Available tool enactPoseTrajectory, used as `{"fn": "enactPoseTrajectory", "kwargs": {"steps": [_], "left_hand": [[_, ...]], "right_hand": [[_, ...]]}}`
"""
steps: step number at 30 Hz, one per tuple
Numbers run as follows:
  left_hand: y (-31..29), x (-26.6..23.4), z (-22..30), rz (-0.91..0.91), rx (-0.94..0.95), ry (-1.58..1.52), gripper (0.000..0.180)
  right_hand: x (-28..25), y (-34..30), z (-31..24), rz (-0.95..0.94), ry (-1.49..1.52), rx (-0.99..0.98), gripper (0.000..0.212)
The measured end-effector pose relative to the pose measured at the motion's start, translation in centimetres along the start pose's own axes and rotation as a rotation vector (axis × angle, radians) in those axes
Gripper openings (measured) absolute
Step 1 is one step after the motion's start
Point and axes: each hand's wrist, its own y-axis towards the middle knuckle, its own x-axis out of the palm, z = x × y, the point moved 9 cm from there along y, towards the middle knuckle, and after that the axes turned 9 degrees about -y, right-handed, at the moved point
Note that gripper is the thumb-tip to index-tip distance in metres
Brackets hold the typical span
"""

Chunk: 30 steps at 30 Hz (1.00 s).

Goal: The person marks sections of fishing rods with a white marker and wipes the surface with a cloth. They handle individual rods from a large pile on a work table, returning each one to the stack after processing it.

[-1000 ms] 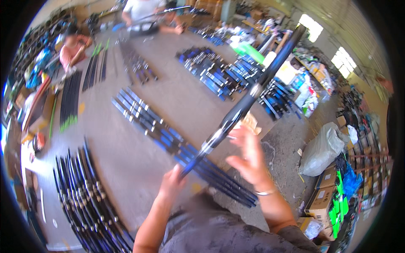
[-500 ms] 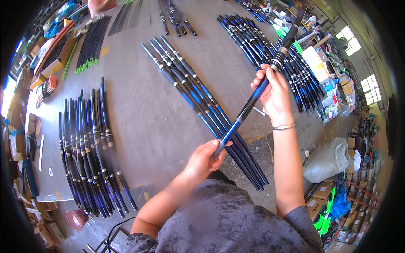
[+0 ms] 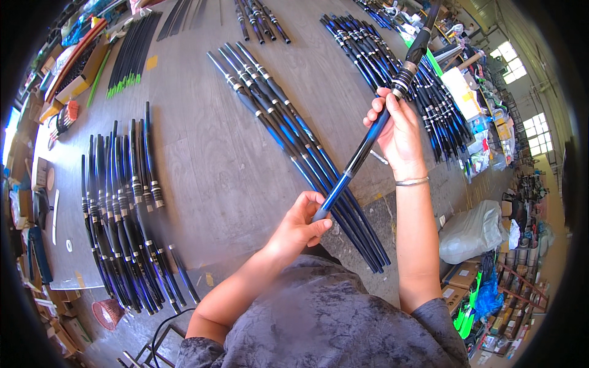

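A blue and black fishing rod point(image 3: 359, 161) slants across in front of me, its lower end near my waist and its upper part running out to the far right. My right hand point(image 3: 400, 136) is closed around it just below the dark ringed grip section. At the lower end, my left hand point(image 3: 296, 224) curls thumb and fingers about the tip of the rod. Beneath the held rod, several similar fishing rods point(image 3: 287, 130) lie side by side on the grey table point(image 3: 190, 165), their near ends jutting past its edge.
Left on the table lies a row of blue-black rods point(image 3: 126, 214); a dense pile of rods point(image 3: 368, 58) is at the far right. Thin black rods with green ends point(image 3: 132, 58) lie far left. Off the table are a pale plastic bag point(image 3: 469, 236) and a red basket point(image 3: 108, 314).
My left thumb and forefinger have spread and shifted slightly at the rod's lower end. The right hand keeps its grip. The view has tipped a little, so the table's things sit higher.
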Motion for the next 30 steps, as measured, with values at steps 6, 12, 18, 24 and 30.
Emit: {"fn": "enactPoseTrajectory", "kwargs": {"steps": [6, 12, 18, 24, 30], "left_hand": [[-0.4, -0.6, 1.2, 0.062, 0.153, 0.298, 0.034], [-1.2, -0.7, 1.5, 0.069, 0.034, 0.362, 0.045], [-3.2, -1.5, 2.1, 0.064, 0.098, 0.218, 0.055], [-5.3, -4.4, 2.9, 0.184, 0.292, 0.263, 0.068], [-7.5, -7.0, 2.4, 0.286, 0.361, 0.172, 0.08]], "right_hand": [[0.6, 0.7, 1.1, -0.021, 0.031, 0.024, 0.024], [2.2, 1.2, 2.6, -0.035, 0.033, 0.07, 0.023], [5.9, 2.1, 5.7, -0.115, -0.046, 0.168, 0.023], [11.4, 2.8, 10.7, -0.284, -0.07, 0.313, 0.025], [16.3, 2.3, 16.9, -0.442, -0.21, 0.448, 0.027]]}}
